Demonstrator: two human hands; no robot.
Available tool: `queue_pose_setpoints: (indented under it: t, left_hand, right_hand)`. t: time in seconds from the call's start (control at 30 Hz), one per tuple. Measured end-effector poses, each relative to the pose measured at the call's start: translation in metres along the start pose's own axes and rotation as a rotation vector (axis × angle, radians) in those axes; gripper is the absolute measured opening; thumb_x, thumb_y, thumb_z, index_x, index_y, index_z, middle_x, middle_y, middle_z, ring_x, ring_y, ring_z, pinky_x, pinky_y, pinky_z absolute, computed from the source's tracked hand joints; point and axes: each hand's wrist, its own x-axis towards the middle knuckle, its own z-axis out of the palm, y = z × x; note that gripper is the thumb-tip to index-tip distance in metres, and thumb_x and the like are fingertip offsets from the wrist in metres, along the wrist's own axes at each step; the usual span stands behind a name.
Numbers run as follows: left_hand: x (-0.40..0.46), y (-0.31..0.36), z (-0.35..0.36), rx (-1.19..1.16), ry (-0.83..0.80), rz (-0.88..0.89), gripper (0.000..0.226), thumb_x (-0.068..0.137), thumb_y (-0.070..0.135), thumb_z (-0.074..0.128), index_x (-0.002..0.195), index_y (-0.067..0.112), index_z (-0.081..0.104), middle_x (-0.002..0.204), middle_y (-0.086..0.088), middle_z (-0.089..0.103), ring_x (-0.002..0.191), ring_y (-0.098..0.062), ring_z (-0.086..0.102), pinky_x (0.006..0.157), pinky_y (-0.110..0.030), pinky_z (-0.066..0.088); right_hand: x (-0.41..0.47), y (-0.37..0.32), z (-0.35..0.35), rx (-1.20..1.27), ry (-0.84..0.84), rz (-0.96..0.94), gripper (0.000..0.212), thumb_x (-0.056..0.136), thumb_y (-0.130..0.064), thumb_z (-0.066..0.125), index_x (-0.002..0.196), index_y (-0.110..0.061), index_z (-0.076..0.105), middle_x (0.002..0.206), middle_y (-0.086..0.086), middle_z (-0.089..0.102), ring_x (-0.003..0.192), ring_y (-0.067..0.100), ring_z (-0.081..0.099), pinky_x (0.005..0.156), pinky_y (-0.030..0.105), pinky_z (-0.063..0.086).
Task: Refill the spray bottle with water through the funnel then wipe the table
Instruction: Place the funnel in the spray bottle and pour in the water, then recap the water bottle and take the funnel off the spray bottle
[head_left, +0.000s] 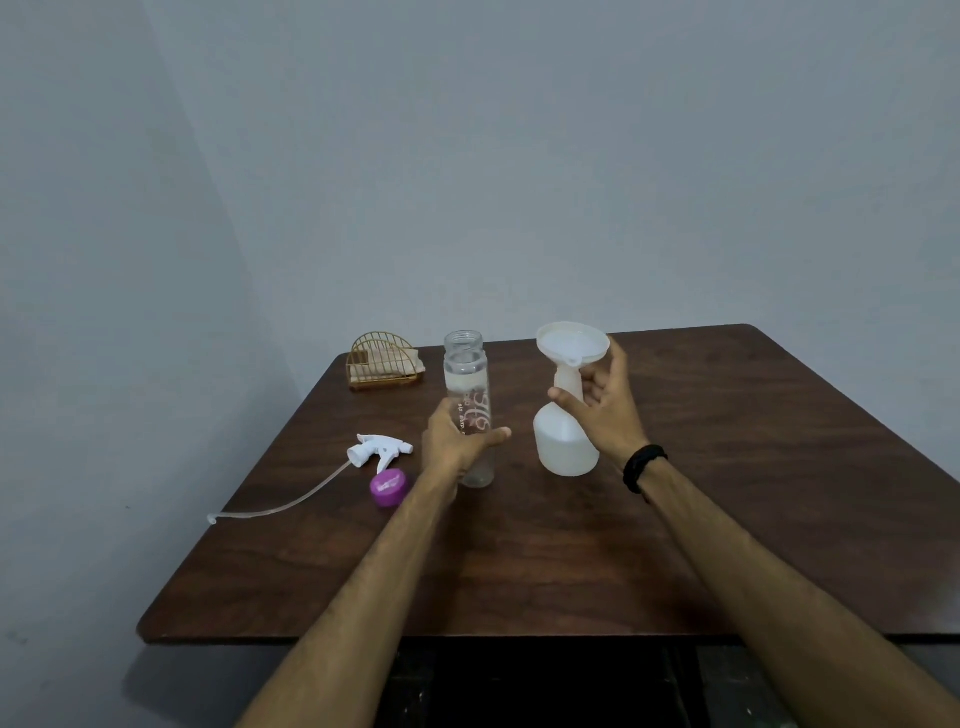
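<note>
- Dark wooden table (519, 571) filling the lower middle of the view, right edge cut off by the frame, near edge partly behind both forearms.
- White spray bottle (563, 447) upright just right of centre, trigger head removed, neck partly covered by fingers; fill level hard to judge through the cloudy plastic.
- Clear water bottle (470, 389) upright at 9 o'clock from the spray bottle, uncapped, lower part hidden behind the left hand; printed lettering too small to read.
- Right hand (605, 410) at 3 o'clock of the spray bottle's neck, fingers loosely spread and curled toward it, thumb across the front; actual contact hard to confirm. Black band (643, 466) on the wrist.
- Left hand (457, 441) wrapped around the water bottle's lower half, thumb pointing right across its front.
- White funnel (572, 343) seated in the spray bottle's mouth, at 12 o'clock above the right hand.
- Gold wire holder (383, 362) at 11 o'clock, far left corner, contents indistinct.
- White trigger sprayer (382, 449) lying at 9 o'clock from the left hand, thin tube trailing off the table edge.
- Purple cap (388, 487) just below the sprayer, at 8 o'clock from the left hand.
</note>
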Motion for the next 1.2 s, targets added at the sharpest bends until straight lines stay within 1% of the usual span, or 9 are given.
queue_pose_setpoints:
  t: [0.1, 0.23, 0.4, 0.5, 0.57, 0.73, 0.87, 1.07, 1.2]
  left_hand:
    - [-0.005, -0.002, -0.002, 0.009, -0.018, -0.002, 0.088, 0.054, 0.025, 0.097, 0.129, 0.022, 0.051, 0.119, 0.004, 0.065, 0.107, -0.016, 0.062, 0.094, -0.04, 0.054]
    - [-0.011, -0.005, -0.019, -0.012, -0.12, -0.025, 0.112, 0.047, 0.019, 0.099, 0.139, 0.021, 0.035, 0.127, 0.002, 0.055, 0.115, -0.018, 0.055, 0.1, -0.041, 0.05]
    - [-0.011, -0.011, -0.058, 0.221, 0.018, 0.037, 0.092, 0.062, 0.012, 0.092, 0.138, 0.021, 0.041, 0.133, 0.001, 0.046, 0.12, -0.018, 0.048, 0.097, -0.033, 0.046]
    - [-0.013, -0.025, -0.082, 0.477, 0.133, 0.135, 0.076, 0.072, 0.024, 0.087, 0.137, 0.021, 0.048, 0.137, -0.004, 0.047, 0.126, -0.023, 0.045, 0.1, -0.038, 0.043]
    - [-0.014, -0.038, -0.091, 0.614, 0.096, 0.159, 0.076, 0.076, 0.029, 0.084, 0.141, 0.019, 0.047, 0.143, -0.007, 0.048, 0.133, -0.026, 0.041, 0.106, -0.041, 0.04]
    - [-0.017, -0.061, -0.092, 0.755, -0.096, 0.134, 0.074, 0.087, 0.036, 0.073, 0.151, 0.024, 0.037, 0.157, -0.006, 0.034, 0.144, -0.024, 0.032, 0.116, -0.041, 0.032]
    - [-0.016, -0.066, -0.089, 0.817, -0.069, 0.223, 0.059, 0.092, 0.035, 0.066, 0.146, 0.024, 0.046, 0.15, -0.003, 0.042, 0.135, -0.021, 0.042, 0.107, -0.037, 0.04]
    - [-0.016, -0.074, -0.089, 0.815, -0.017, 0.353, 0.038, 0.092, 0.028, 0.066, 0.129, 0.022, 0.061, 0.13, 0.002, 0.053, 0.119, -0.018, 0.053, 0.095, -0.034, 0.049]
    - [-0.016, -0.045, -0.086, 0.53, 0.17, 0.347, 0.046, 0.087, 0.029, 0.074, 0.129, 0.022, 0.057, 0.125, 0.004, 0.054, 0.111, -0.008, 0.054, 0.091, -0.02, 0.045]
  right_hand:
    - [-0.009, 0.008, -0.001, -0.034, 0.054, 0.02, 0.089, 0.08, -0.019, 0.083, 0.147, -0.03, 0.027, 0.124, 0.0, 0.063, 0.119, 0.012, 0.061, 0.108, 0.037, 0.047]
    - [-0.027, 0.009, 0.002, -0.058, 0.218, 0.035, 0.083, 0.075, -0.018, 0.086, 0.141, -0.026, 0.037, 0.129, 0.0, 0.057, 0.118, 0.012, 0.058, 0.102, 0.031, 0.048]
    - [-0.058, 0.001, 0.018, -0.092, 0.479, 0.004, 0.044, 0.081, -0.017, 0.08, 0.115, -0.022, 0.052, 0.101, 0.001, 0.062, 0.086, 0.011, 0.059, 0.076, 0.03, 0.052]
    - [-0.069, 0.005, 0.034, -0.062, 0.26, 0.035, 0.022, 0.086, -0.016, 0.076, 0.099, -0.025, 0.06, 0.079, -0.001, 0.063, 0.073, 0.012, 0.061, 0.07, 0.03, 0.05]
    - [-0.073, 0.006, 0.049, -0.086, 0.051, 0.076, 0.024, 0.086, -0.021, 0.077, 0.102, -0.026, 0.06, 0.083, -0.004, 0.065, 0.077, 0.01, 0.062, 0.072, 0.025, 0.05]
    - [-0.062, 0.009, 0.089, -0.223, -0.151, 0.129, 0.084, 0.073, -0.046, 0.084, 0.14, -0.025, 0.038, 0.134, -0.008, 0.051, 0.116, 0.009, 0.053, 0.095, 0.027, 0.048]
    - [-0.046, 0.013, 0.107, -0.221, -0.198, 0.165, 0.111, 0.063, -0.053, 0.089, 0.149, -0.028, 0.024, 0.147, -0.005, 0.043, 0.131, 0.012, 0.044, 0.104, 0.028, 0.04]
    - [-0.041, 0.024, 0.111, -0.213, -0.259, 0.172, 0.08, 0.081, -0.042, 0.08, 0.144, -0.025, 0.034, 0.125, -0.004, 0.063, 0.115, 0.013, 0.061, 0.076, 0.007, 0.045]
    - [-0.036, 0.024, 0.109, -0.204, -0.327, 0.19, 0.078, 0.084, -0.042, 0.076, 0.146, -0.025, 0.033, 0.123, -0.003, 0.061, 0.109, 0.012, 0.06, 0.064, 0.008, 0.045]
